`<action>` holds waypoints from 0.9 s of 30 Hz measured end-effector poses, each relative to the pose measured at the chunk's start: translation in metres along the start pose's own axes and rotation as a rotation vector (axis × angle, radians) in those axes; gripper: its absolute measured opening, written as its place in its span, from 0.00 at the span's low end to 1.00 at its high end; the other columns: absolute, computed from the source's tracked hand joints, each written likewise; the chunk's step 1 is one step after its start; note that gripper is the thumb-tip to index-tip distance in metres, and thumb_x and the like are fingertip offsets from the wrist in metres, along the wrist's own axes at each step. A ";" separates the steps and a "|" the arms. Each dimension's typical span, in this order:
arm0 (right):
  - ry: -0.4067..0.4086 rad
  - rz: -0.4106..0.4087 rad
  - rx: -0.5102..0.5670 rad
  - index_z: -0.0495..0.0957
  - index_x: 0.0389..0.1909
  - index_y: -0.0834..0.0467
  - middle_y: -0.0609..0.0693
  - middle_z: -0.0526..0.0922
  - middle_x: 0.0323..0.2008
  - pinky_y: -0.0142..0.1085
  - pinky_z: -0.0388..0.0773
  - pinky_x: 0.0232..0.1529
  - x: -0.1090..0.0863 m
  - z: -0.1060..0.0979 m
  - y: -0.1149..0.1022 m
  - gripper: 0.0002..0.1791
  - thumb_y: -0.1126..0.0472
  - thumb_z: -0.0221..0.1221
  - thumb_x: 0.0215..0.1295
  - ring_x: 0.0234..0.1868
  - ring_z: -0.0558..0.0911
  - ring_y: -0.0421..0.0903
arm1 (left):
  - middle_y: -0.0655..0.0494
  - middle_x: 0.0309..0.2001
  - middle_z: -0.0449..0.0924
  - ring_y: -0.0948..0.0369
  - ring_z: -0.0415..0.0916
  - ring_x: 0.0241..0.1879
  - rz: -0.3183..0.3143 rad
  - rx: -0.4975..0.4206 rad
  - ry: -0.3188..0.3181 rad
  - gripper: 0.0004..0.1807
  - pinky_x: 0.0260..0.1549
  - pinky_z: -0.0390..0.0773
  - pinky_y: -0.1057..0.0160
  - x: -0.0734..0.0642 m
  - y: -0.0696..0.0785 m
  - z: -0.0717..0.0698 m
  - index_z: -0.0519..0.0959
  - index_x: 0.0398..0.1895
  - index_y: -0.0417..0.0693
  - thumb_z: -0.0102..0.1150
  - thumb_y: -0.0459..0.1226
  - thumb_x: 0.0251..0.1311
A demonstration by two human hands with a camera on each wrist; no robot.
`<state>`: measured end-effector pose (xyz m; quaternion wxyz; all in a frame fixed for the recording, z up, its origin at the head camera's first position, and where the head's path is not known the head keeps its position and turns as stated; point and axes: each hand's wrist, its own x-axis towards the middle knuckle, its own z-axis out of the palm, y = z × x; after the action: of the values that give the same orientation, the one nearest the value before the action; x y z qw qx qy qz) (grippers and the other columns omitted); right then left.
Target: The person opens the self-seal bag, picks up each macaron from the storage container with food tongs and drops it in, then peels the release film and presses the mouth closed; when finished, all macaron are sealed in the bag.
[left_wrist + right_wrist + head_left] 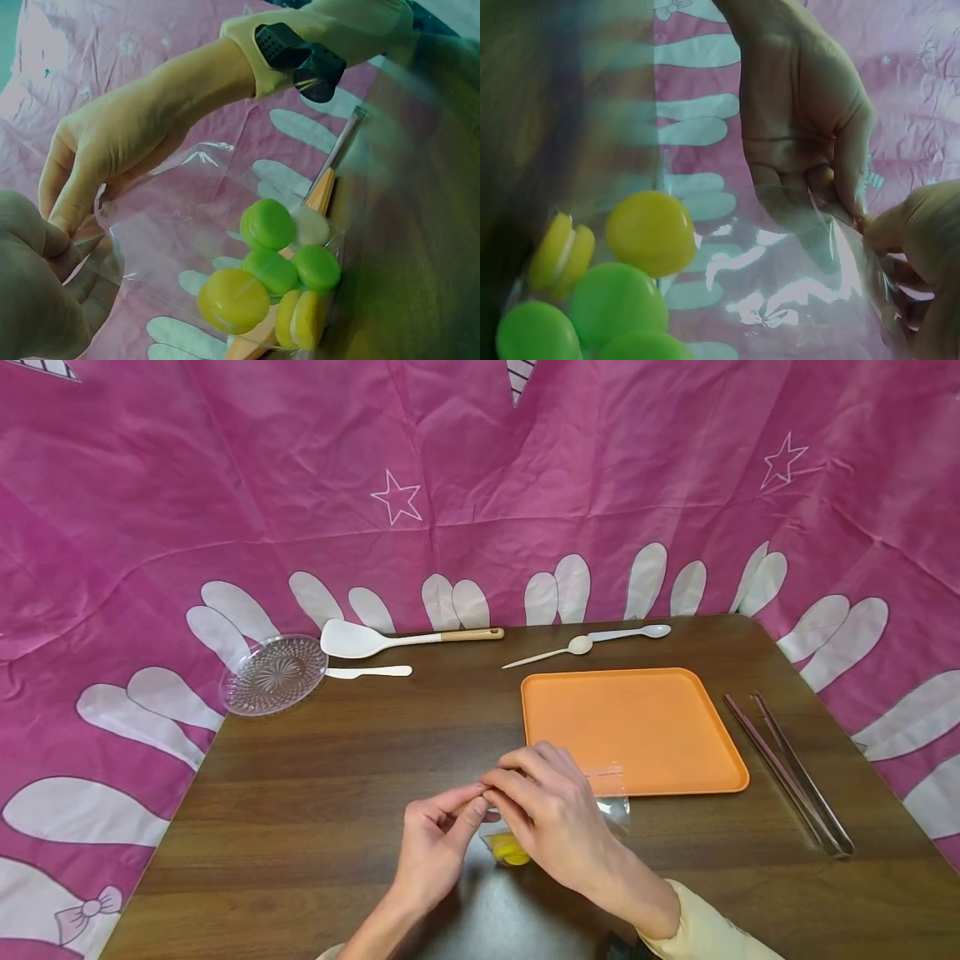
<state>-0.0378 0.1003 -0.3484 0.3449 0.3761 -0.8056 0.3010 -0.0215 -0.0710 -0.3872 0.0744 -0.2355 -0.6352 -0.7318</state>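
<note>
A clear plastic bag (172, 217) hangs below both hands, with yellow macarons (233, 301) and green macarons (270, 224) gathered at its bottom; a pale round piece (310, 226) lies beside them. My left hand (433, 847) pinches the bag's top edge between thumb and fingers. Right beside it, my right hand (558, 818) pinches the same edge, fingertips nearly meeting the left ones. From the head view, the right hand hides much of the bag, and only a yellow macaron (510, 850) shows under the hands.
An orange tray (630, 727) lies just beyond the right hand, metal tongs (795, 777) to its right. Further back are a spatula (356, 640), a white knife (371, 672), a beige spoon (579, 645) and a white spoon (654, 631). A clear plate (274, 675) sits at the left edge.
</note>
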 end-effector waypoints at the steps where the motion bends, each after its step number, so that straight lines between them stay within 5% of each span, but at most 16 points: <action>1: -0.004 -0.021 -0.010 0.86 0.36 0.58 0.47 0.81 0.35 0.39 0.72 0.33 0.001 -0.001 0.000 0.07 0.59 0.64 0.68 0.34 0.76 0.47 | 0.36 0.40 0.85 0.59 0.86 0.36 0.014 0.022 -0.007 0.10 0.41 0.84 0.59 0.000 0.000 0.000 0.79 0.46 0.21 0.54 0.21 0.66; 7: 0.011 -0.155 -0.026 0.86 0.33 0.59 0.48 0.81 0.33 0.37 0.71 0.30 0.005 -0.003 0.007 0.11 0.60 0.58 0.73 0.32 0.77 0.46 | 0.39 0.40 0.86 0.60 0.85 0.41 0.070 0.123 -0.037 0.11 0.41 0.82 0.65 0.002 0.001 -0.001 0.81 0.46 0.24 0.55 0.19 0.63; 18: 0.072 -0.306 -0.070 0.82 0.27 0.60 0.48 0.79 0.27 0.34 0.68 0.26 0.010 -0.002 0.013 0.13 0.67 0.51 0.67 0.26 0.75 0.45 | 0.45 0.44 0.86 0.55 0.84 0.46 0.118 0.253 -0.050 0.12 0.46 0.82 0.60 0.002 0.003 0.002 0.84 0.45 0.29 0.56 0.19 0.62; 22: 0.074 -0.261 -0.006 0.81 0.25 0.59 0.47 0.78 0.26 0.32 0.69 0.25 0.010 0.000 0.016 0.12 0.68 0.51 0.65 0.25 0.74 0.44 | 0.48 0.44 0.86 0.55 0.84 0.46 0.114 0.268 -0.045 0.13 0.46 0.82 0.60 0.001 0.003 0.004 0.84 0.46 0.31 0.56 0.19 0.62; 27: 0.039 -0.100 0.121 0.82 0.28 0.59 0.45 0.79 0.28 0.29 0.72 0.28 0.007 0.001 0.016 0.10 0.64 0.55 0.68 0.28 0.74 0.42 | 0.45 0.45 0.86 0.54 0.84 0.48 0.104 0.186 -0.054 0.13 0.47 0.81 0.58 0.002 0.003 0.004 0.82 0.49 0.29 0.54 0.19 0.64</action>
<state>-0.0546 0.1050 -0.3468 0.3519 0.4302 -0.7592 0.3387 -0.0211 -0.0670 -0.3827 0.1169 -0.2798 -0.6892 -0.6581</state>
